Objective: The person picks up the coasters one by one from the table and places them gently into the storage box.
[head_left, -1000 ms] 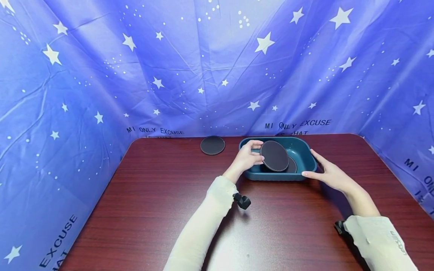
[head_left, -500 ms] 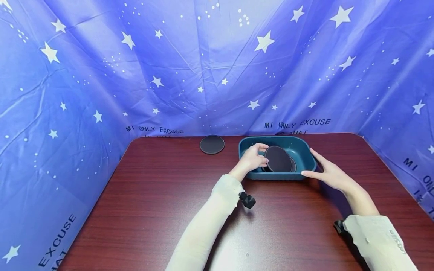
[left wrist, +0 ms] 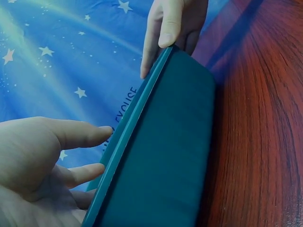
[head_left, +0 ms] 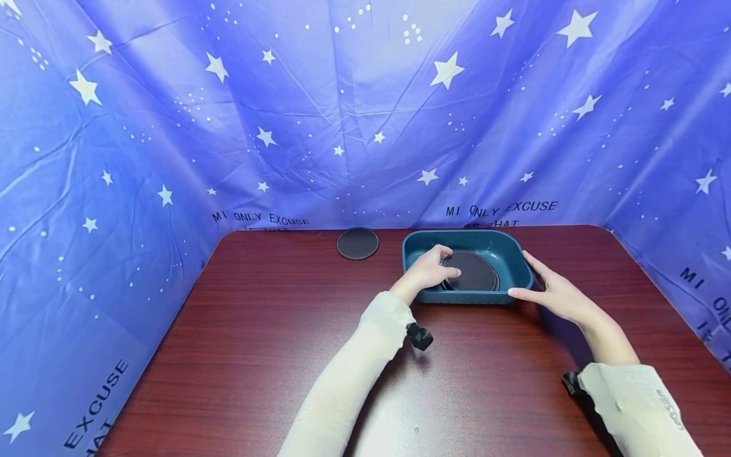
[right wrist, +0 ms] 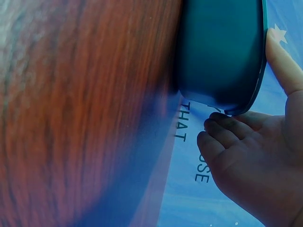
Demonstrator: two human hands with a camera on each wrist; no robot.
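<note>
In the head view a teal plastic basin (head_left: 465, 297) stands at the back right of the table. Inside it a round black coaster (head_left: 474, 271) lies on another, whose edge just shows beneath. My left hand (head_left: 431, 270) reaches into the basin's left part, thumb over the coaster's left edge. In the left wrist view the thumb and fingers of that hand (left wrist: 42, 165) are spread apart, partly hidden by the basin wall. My right hand (head_left: 556, 295) holds the basin's right end, its thumb on the near rim. A further black coaster (head_left: 357, 244) lies left of the basin.
The dark red wood-grain table (head_left: 257, 355) runs back to a blue star-patterned curtain (head_left: 342, 114), which also hangs along both sides. A small black device (head_left: 419, 336) is strapped at the left wrist, and another black device (head_left: 571, 383) at the right.
My left hand has moved right and down into the basin. The coaster it held tilted now lies flat on the other, and the fingers have let go. The right hand has stayed put.
</note>
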